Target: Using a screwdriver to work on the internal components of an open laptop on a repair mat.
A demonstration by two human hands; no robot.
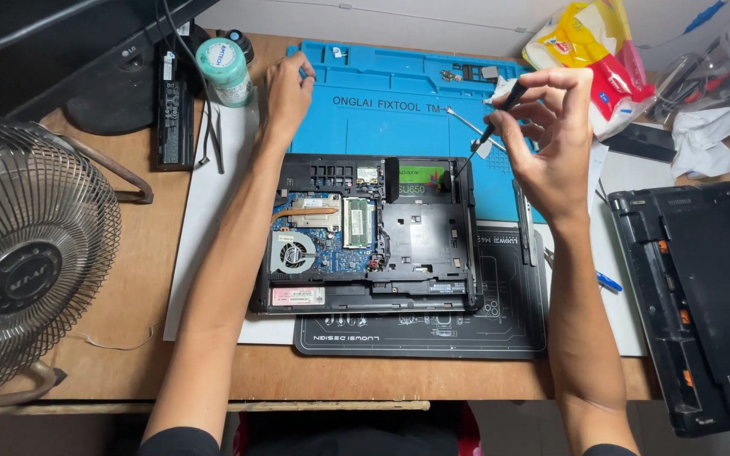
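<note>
The right hand (551, 127) is pinching a screwdriver (487, 127) upright, tip by the laptop (365, 232) drive bay; left hand (287, 89) fingers are resting loosely curled on the blue mat (390, 110), holding nothing.

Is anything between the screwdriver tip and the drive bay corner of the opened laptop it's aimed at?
Nothing visible. The right hand holds the screwdriver with its tip at the bay's corner on the laptop; the left hand rests apart on the blue mat.

wooden desk (137, 295) bears fan (31, 253), white sheet (200, 219) (under mats), back cover (703, 295).
</note>
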